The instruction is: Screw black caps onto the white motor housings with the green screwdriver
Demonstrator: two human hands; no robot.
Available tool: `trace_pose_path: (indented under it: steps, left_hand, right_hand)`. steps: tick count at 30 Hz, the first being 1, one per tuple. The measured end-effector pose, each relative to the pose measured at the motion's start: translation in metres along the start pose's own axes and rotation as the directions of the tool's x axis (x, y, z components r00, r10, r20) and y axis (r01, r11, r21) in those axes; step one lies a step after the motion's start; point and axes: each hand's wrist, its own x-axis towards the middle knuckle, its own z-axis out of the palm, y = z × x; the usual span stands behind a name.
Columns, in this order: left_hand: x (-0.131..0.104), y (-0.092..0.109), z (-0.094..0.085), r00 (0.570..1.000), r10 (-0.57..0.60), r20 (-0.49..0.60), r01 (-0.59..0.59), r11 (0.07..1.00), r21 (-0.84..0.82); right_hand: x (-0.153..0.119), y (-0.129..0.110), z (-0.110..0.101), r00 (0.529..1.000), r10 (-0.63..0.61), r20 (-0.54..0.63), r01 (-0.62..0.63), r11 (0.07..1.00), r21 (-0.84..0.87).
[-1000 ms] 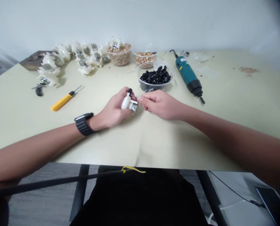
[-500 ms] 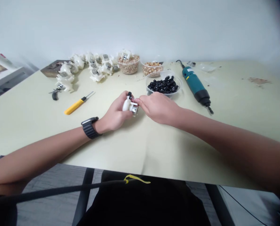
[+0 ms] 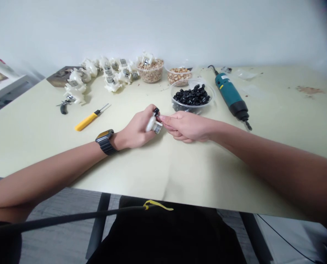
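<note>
My left hand [image 3: 139,128] is closed around a white plastic part [image 3: 151,124] that has a silvery metal piece on its lower right. A small black piece [image 3: 156,111] sits at the top of that part, by my left fingertips. My right hand [image 3: 185,125] is closed, thumb and forefinger pinched at the right side of the white part. Whatever those fingertips hold is too small to make out. Just behind my right hand stands a clear round tub [image 3: 212,96] of black pieces [image 3: 194,96].
A yellow-handled screwdriver [image 3: 86,121] and dark-handled pliers [image 3: 63,107] lie to the left. Several white assemblies [image 3: 113,83] stand at the back left. Two tubs of small brown pieces [image 3: 150,74] are at the back. A green power screwdriver [image 3: 230,95] lies on the right.
My right hand has turned so that its curled lower fingers show. The white part in my left hand is tilted slightly differently. The whole view has shifted a little.
</note>
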Motion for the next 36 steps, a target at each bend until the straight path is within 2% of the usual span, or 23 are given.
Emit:
trace_pose_path:
  steps: [4, 7, 9, 11, 13, 15, 17, 18, 22, 26, 31, 36]
  left_hand:
    - [0.001, -0.002, 0.000, 0.999, 0.053, 0.010, -0.053, 0.997, 0.061]
    - [0.002, -0.004, 0.001, 0.999, 0.047, -0.005, -0.046, 0.997, 0.063]
    - [0.002, -0.006, 0.001, 0.999, -0.004, -0.044, 0.004, 1.000, -0.011]
    - [0.004, -0.008, 0.000, 0.992, -0.094, -0.081, 0.080, 0.983, -0.165]
    - [0.005, -0.011, -0.001, 0.976, -0.194, -0.098, 0.151, 0.930, -0.336]
    - [0.007, -0.013, -0.002, 0.958, -0.268, -0.099, 0.195, 0.867, -0.458]
    - [0.009, -0.016, -0.003, 0.948, -0.301, -0.101, 0.205, 0.825, -0.526]
    - [0.009, -0.018, -0.003, 0.947, -0.304, -0.099, 0.204, 0.811, -0.548]
    - [0.008, -0.022, -0.004, 0.951, -0.298, -0.088, 0.195, 0.792, -0.579]
    - [0.007, -0.022, -0.004, 0.949, -0.303, -0.083, 0.202, 0.791, -0.577]
    - [0.007, -0.018, -0.003, 0.950, -0.305, -0.071, 0.201, 0.770, -0.606]
    - [0.007, -0.012, -0.002, 0.946, -0.322, -0.038, 0.217, 0.715, -0.665]
  right_hand:
    - [-0.004, -0.001, -0.003, 1.000, 0.018, -0.007, -0.018, 1.000, 0.015]
    - [-0.007, -0.004, -0.006, 0.999, 0.013, -0.052, -0.013, 1.000, 0.010]
    - [-0.008, -0.004, -0.007, 0.996, -0.040, -0.084, 0.039, 0.999, -0.016]
    - [-0.009, -0.002, -0.008, 0.985, -0.112, -0.130, 0.099, 0.990, -0.105]
    - [-0.007, 0.002, -0.008, 0.950, -0.224, -0.219, 0.156, 0.945, -0.287]
    - [-0.004, 0.008, -0.008, 0.876, -0.364, -0.316, 0.176, 0.851, -0.494]
    - [0.000, 0.015, -0.008, 0.809, -0.459, -0.367, 0.151, 0.766, -0.625]
    - [0.002, 0.017, -0.008, 0.796, -0.480, -0.369, 0.146, 0.743, -0.653]
    - [0.005, 0.021, -0.010, 0.795, -0.516, -0.318, 0.203, 0.721, -0.663]
    - [0.004, 0.022, -0.008, 0.771, -0.558, -0.307, 0.192, 0.663, -0.723]
    - [0.005, 0.029, -0.006, 0.726, -0.648, -0.232, 0.211, 0.530, -0.821]
    - [0.005, 0.032, -0.006, 0.710, -0.667, -0.226, 0.186, 0.487, -0.853]
